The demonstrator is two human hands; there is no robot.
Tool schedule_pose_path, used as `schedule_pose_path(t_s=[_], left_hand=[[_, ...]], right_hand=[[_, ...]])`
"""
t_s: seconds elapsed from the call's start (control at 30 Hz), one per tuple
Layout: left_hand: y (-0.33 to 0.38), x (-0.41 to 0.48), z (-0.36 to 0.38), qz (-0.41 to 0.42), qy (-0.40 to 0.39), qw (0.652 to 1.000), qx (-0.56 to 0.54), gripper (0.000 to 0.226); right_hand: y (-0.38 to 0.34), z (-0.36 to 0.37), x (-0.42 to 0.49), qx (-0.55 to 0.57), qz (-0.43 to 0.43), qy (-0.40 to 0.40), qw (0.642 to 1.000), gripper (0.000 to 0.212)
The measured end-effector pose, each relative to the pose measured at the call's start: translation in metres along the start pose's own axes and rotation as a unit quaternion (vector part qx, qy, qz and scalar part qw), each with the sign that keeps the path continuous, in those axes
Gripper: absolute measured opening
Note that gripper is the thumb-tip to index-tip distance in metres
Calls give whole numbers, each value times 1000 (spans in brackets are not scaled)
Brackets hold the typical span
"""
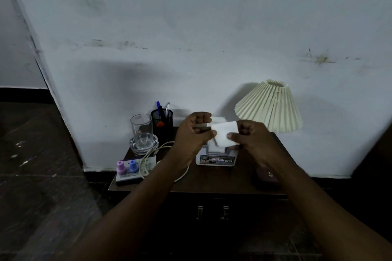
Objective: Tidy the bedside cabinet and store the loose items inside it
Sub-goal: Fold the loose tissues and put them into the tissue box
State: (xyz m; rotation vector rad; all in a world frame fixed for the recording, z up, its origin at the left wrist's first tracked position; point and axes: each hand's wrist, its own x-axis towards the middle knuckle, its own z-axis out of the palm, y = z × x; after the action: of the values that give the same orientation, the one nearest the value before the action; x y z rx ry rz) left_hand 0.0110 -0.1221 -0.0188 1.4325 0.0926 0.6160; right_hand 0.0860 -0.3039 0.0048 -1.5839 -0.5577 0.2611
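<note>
Step in hand, judged: tidying a loose white tissue (223, 133), held just above the tissue box (216, 158) on the bedside cabinet (212, 182). Left hand (195, 131) pinches its left edge, fingers curled; right hand (248, 133) pinches the right edge. Cabinet looks closed. Next move probably needs the tissue tucked into the box, then a free hand for the handles (225, 212)

On the surface (212, 182) we find a glass (141, 131) standing in a dish (133, 146) at back left, a pen holder (162, 123) just right of it, a box (129, 179) bearing two bottles (132, 166) in front, a tissue box (216, 158) mid-surface, and a lamp (270, 107) at back right.
</note>
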Motion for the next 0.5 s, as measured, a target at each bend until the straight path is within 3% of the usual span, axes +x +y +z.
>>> schedule_pose_path(t_s=[0.07,0.1,0.17,0.2,0.27,0.43,0.5], left_hand=[[-3,3,-2,39,42,994,97,36],[-7,4,-5,76,53,976,197,30],[-19,6,-12,127,36,897,421,22],[-26,5,-14,115,15,865,488,20],[-37,6,-13,85,-10,844,529,22],[-32,19,-5,31,-35,853,521,41],[-30,24,-2,13,-30,860,509,36]], right_hand=[[-5,-12,9,-104,-78,35,991,17],[-8,-18,14,-171,-112,41,978,16],[-10,-28,23,-304,-157,21,939,17],[-10,-30,26,-360,-170,4,917,19],[-7,-28,30,-411,-176,-41,893,22],[-2,-8,38,-433,-180,-113,876,24],[0,-3,45,-453,-196,-117,862,24]])
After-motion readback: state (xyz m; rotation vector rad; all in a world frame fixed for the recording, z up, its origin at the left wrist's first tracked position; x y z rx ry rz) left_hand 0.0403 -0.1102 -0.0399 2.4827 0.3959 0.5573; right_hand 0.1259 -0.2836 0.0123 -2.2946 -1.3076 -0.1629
